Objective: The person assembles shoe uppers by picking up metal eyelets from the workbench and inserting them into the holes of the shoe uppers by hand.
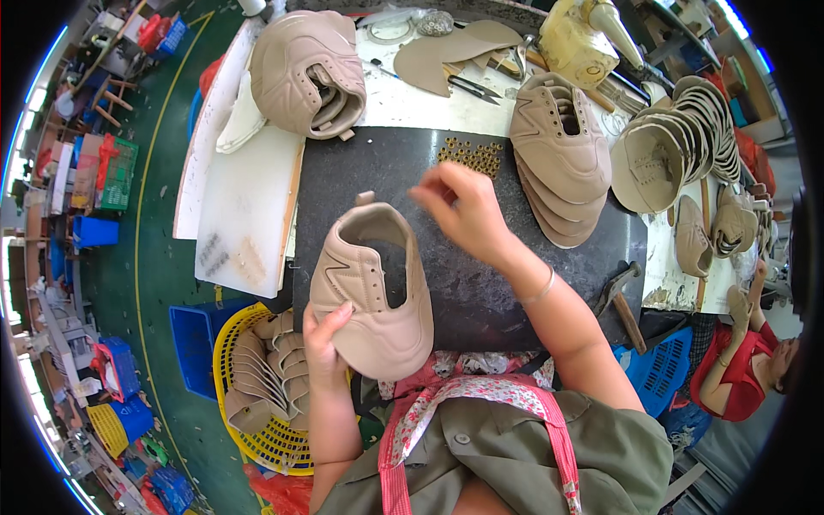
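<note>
My left hand (326, 345) grips a beige shoe upper (384, 336) by its toe edge, with the thumb on top. The upper is tilted over the black work mat (481, 292), its opening and heel loop pointing away from me, and small holes run beside the opening. To the right of its heel, my right hand (468, 210) hovers with curled fingers pressed together. Whatever those fingers may hold is too small to make out. Just beyond them lies a cluster of small brass-coloured eyelets (482, 158) on the mat.
Stacked beige uppers stand at the far left (300, 69) and right (562, 154). A hammer (625, 309) rests at the mat's right edge. Snips (474, 89) lie at the back. A yellow basket (225, 360) of uppers sits lower left. Another person (738, 360) works at the right.
</note>
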{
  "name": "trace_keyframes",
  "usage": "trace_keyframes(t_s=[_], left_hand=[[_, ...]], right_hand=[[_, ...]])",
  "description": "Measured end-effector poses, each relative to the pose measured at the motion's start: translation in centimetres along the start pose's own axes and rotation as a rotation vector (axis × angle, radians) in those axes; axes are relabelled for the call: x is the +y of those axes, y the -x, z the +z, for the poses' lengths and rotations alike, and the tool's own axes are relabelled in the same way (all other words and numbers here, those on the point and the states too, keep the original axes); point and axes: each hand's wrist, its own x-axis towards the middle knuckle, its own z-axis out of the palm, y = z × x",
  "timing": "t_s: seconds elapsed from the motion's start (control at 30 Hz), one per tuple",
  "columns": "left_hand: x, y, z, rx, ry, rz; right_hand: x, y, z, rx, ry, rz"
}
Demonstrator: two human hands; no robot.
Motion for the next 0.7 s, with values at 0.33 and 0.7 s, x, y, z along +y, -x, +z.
trace_keyframes(t_s=[0.33, 0.7], left_hand=[[-2.7, 0.6, 1.3, 0.044, -0.09, 0.061], [-4.0, 0.7, 1.9, 0.011, -0.26, 0.144]], right_hand=[[2.5, 1.5, 0.6, -0.07, 0.025, 0.107], [-3.0, 4.5, -0.9, -0.377, -0.634, 0.343]])
